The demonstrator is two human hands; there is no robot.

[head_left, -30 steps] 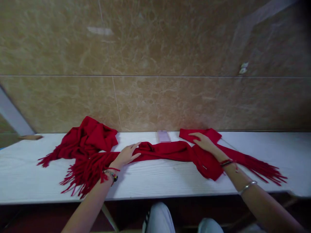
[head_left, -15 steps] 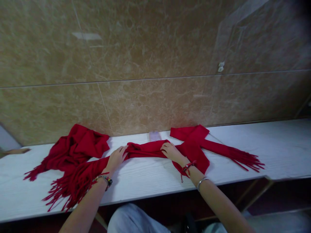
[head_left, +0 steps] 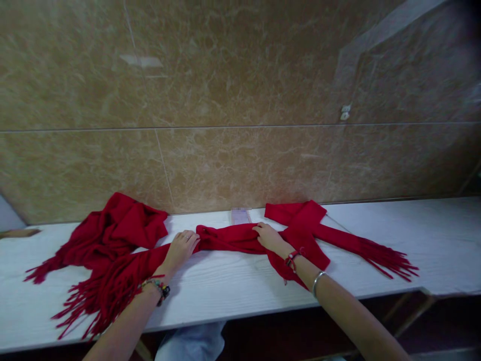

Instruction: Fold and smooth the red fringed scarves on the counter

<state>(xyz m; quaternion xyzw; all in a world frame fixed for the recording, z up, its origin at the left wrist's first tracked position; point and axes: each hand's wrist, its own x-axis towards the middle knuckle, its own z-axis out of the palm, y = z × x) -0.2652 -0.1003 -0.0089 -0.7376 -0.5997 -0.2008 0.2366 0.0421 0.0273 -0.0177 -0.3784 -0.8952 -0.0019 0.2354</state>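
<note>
A red fringed scarf (head_left: 229, 238) lies across the white tabletop, its middle gathered into a narrow folded band. My left hand (head_left: 183, 245) is closed on the band's left end, with the thumb side hidden. At the band's right part, my right hand (head_left: 268, 236) grips the cloth with bent fingers. Left of my left hand the red cloth spreads into a crumpled heap (head_left: 124, 223) and long fringe (head_left: 99, 301). Beyond my right hand, folded red cloth (head_left: 300, 220) lies crossed over itself, and a narrow strip with tassels (head_left: 387, 255) runs off to the right.
Behind the white tabletop (head_left: 376, 215) rises a brown marble-tiled wall (head_left: 240, 165). A small pale printed paper (head_left: 240, 216) lies by the wall, behind the band. A brown wooden piece (head_left: 18, 233) sits at the far left. My knee (head_left: 191, 343) is under the front edge.
The folded band looks flatter and tighter between my hands, its upper opening now closed. Both hands stay on the cloth. The head view has shifted slightly.
</note>
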